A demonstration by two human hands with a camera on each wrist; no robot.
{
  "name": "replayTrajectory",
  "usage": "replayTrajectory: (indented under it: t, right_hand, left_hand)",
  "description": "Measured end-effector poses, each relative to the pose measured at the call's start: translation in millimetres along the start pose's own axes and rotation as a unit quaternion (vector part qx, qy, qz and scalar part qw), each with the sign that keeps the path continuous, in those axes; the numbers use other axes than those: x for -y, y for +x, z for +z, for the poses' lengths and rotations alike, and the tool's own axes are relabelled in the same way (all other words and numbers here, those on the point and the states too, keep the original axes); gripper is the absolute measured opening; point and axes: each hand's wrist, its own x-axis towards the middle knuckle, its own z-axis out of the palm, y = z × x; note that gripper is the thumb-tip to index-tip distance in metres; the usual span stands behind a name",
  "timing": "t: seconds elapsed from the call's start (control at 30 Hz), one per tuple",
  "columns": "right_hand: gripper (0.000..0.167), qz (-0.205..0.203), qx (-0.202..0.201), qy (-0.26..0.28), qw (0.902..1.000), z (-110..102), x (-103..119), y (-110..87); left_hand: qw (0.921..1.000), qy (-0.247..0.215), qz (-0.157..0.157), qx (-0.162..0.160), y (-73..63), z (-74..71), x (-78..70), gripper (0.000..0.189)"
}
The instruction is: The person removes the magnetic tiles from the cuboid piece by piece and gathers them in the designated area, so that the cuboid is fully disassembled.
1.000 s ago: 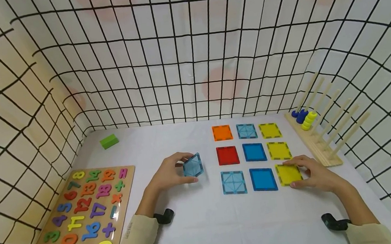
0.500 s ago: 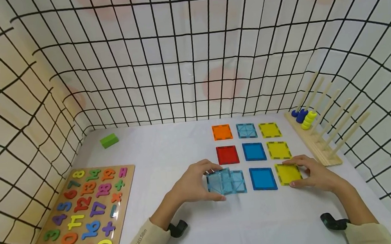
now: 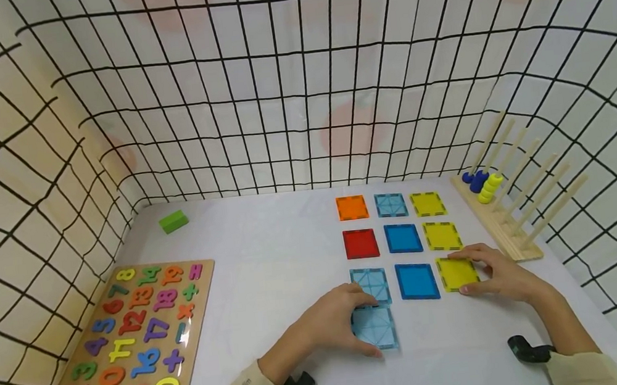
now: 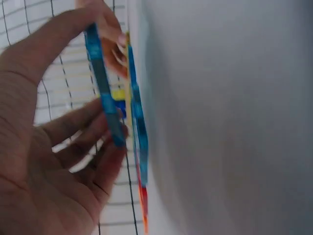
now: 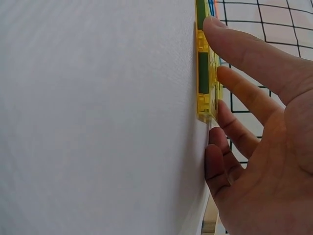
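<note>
A light-blue see-through magnetic tile (image 3: 376, 330) is pinched by my left hand (image 3: 329, 322) between thumb and fingers. It is just in front of another light-blue tile (image 3: 373, 284) in the head view. The left wrist view shows the held tile (image 4: 105, 88) edge-on, tilted and raised off the white tabletop. My right hand (image 3: 503, 276) rests its thumb and fingertips on the front yellow tile (image 3: 451, 273), which lies flat. In the right wrist view those fingers are extended over the yellow tile's (image 5: 204, 73) upper face.
Blue tiles (image 3: 417, 281), a red tile (image 3: 360, 244), an orange tile (image 3: 351, 207) and more yellow tiles lie in rows behind. A wooden peg stand (image 3: 504, 229) with beads is at right. A number board (image 3: 195, 327) and green block (image 3: 174, 221) are at left.
My left hand has carried the light-blue tile rightward and toward me, past the front-left tile, turning it squarer to the rows. The right hand has stayed at the yellow tile.
</note>
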Motion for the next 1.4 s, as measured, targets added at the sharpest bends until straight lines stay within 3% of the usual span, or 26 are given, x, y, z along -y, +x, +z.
replayTrajectory:
  t: [0.17, 0.4, 0.67, 1.13, 1.27, 1.4]
  right_hand:
    - [0.069, 0.006, 0.003, 0.002, 1.0000, 0.4, -0.3, -0.8]
    - [0.069, 0.007, 0.003, 0.008, 0.9999, 2.7, -0.7, -3.5]
    - [0.069, 0.007, 0.003, 0.012, 0.9999, 2.8, -1.6, -2.5]
    - [0.070, 0.015, 0.006, 0.010, 0.9998, 2.8, -0.6, -3.5]
    - [0.072, 0.017, -0.002, -0.004, 0.9998, 2.4, 2.3, -5.7]
    - [0.069, 0.031, -0.042, -0.027, 0.9983, 0.7, 15.3, -2.1]
  left_hand:
    - [0.9995, 0.010, -0.019, 0.024, 0.7, 12.9, -5.9, 0.074]
    - [0.9985, 0.037, -0.031, 0.027, -1.6, 22.8, -11.1, 0.075]
    - [0.9979, 0.059, -0.023, 0.013, -2.3, 19.6, -11.8, 0.077]
    - [0.9978, 0.060, -0.016, 0.023, -1.4, 20.5, -11.1, 0.082]
    - [0.9978, 0.062, -0.024, 0.004, -4.7, 13.8, -11.4, 0.089]
    - [0.9966, 0.052, -0.058, -0.029, -9.1, -8.6, -5.1, 0.089]
